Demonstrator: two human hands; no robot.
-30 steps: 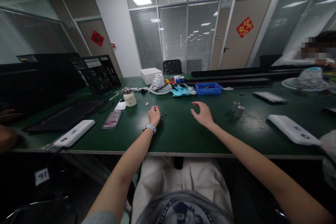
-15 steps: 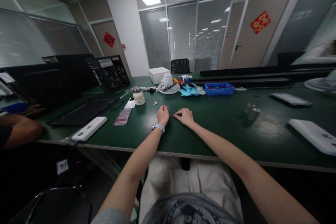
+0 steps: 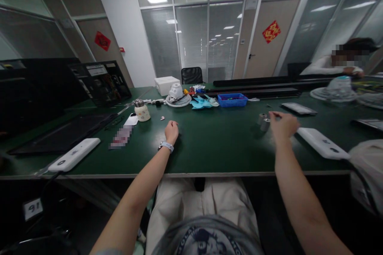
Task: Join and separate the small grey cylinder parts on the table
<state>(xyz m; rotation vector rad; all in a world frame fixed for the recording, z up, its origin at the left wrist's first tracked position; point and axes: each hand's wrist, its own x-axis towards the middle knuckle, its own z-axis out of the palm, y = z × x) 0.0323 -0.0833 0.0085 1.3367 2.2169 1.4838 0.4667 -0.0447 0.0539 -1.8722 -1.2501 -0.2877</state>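
My left hand [image 3: 171,130] rests on the green table [image 3: 215,143] in a loose fist, with a watch on the wrist. What it holds, if anything, is hidden. My right hand [image 3: 283,124] is out to the right, fingers pinched together just beside two small grey cylinders [image 3: 263,122]. I cannot make out anything between the fingertips. A long white device [image 3: 322,143] lies just right of that hand.
At the back stand a white fan [image 3: 177,96], light blue fan blades [image 3: 203,102], a blue tray [image 3: 232,99], a white box [image 3: 166,85] and a small jar [image 3: 141,111]. A white device [image 3: 74,154] and black computer cases [image 3: 98,81] are left. Another person sits far right.
My right hand left the spot beside my left hand and swung right to the grey cylinders. The left hand stayed in place. The camera turned slightly right.
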